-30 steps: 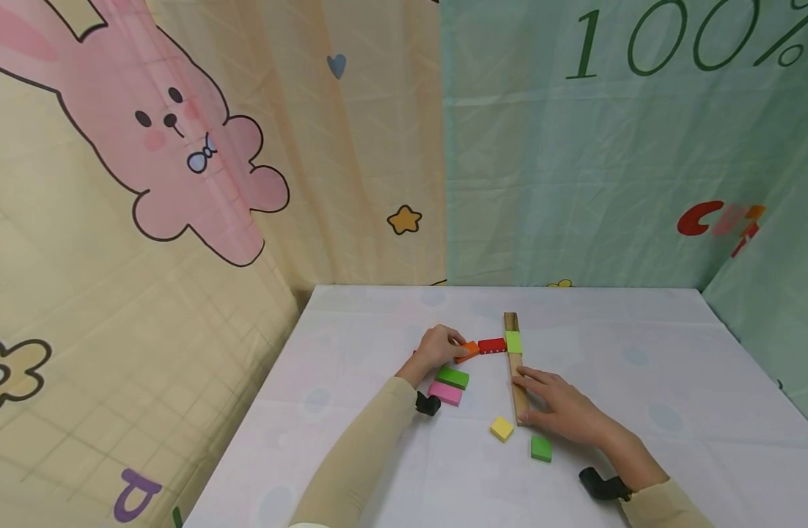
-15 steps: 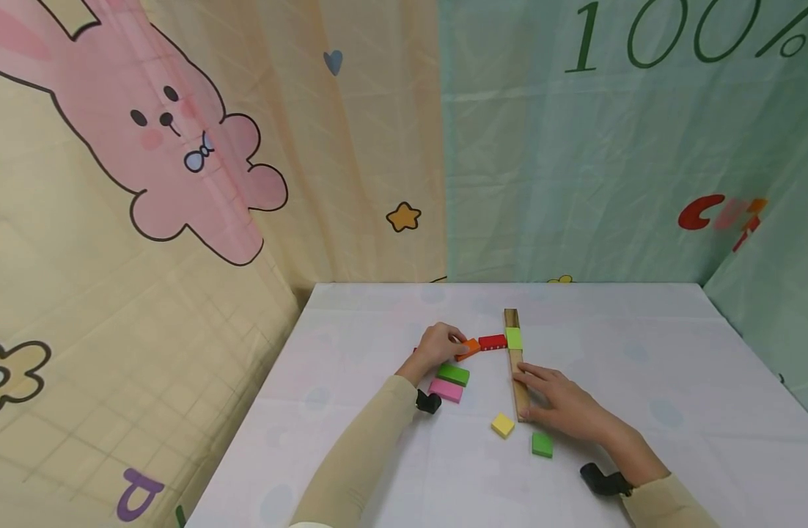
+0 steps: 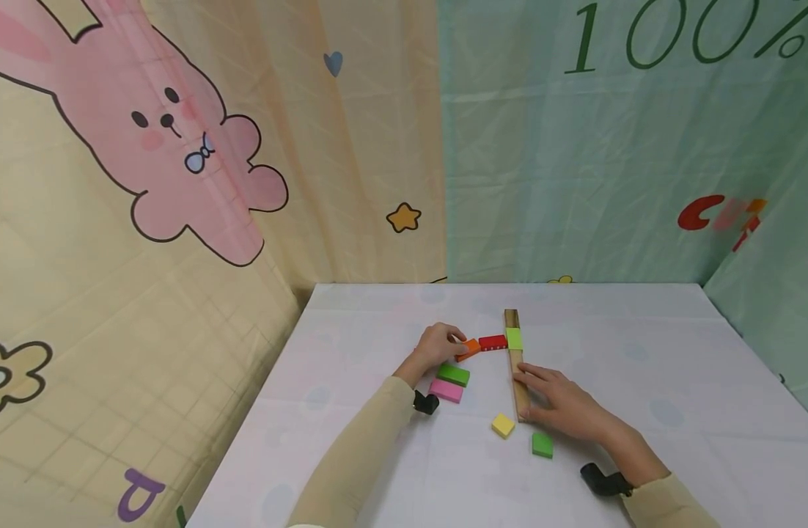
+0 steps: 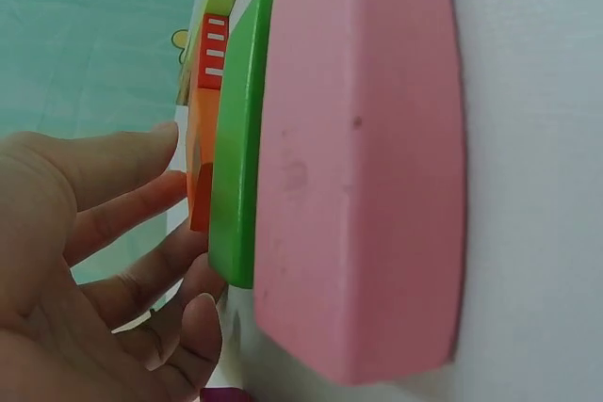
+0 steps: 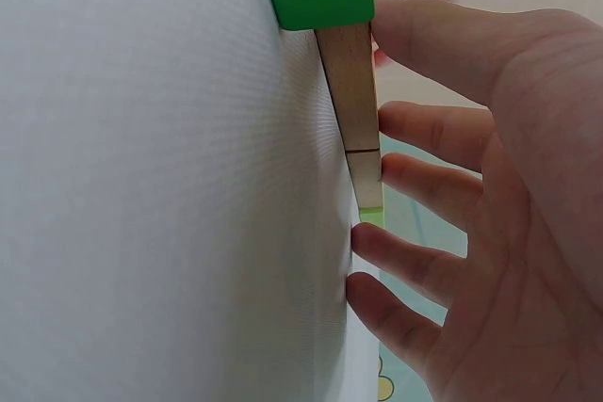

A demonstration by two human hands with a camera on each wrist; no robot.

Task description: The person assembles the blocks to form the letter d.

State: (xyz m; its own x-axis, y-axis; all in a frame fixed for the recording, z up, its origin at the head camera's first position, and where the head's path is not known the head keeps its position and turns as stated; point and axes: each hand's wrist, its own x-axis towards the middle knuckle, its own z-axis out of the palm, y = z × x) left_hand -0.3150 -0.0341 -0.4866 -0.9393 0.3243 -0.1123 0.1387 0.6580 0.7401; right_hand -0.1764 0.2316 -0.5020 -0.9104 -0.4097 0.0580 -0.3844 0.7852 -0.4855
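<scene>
In the head view my left hand (image 3: 435,347) holds the near-left end of an orange block (image 3: 469,350) with its fingertips. The block lies at a slant, its far end meeting a red block (image 3: 493,343) with white marks. That red block reaches a light green block (image 3: 514,338), which sits in a line of wooden blocks (image 3: 518,374). My right hand (image 3: 565,400) rests along the right side of this line, fingers extended, thumb by its near end. In the right wrist view the fingertips (image 5: 400,120) touch the wood or lie close beside it.
Below my left hand lie a green block (image 3: 453,375) and a pink block (image 3: 446,390), side by side. A yellow block (image 3: 502,426) and a small green block (image 3: 542,445) are near the line's front end. A purple thing (image 4: 226,394) shows partly by my left hand.
</scene>
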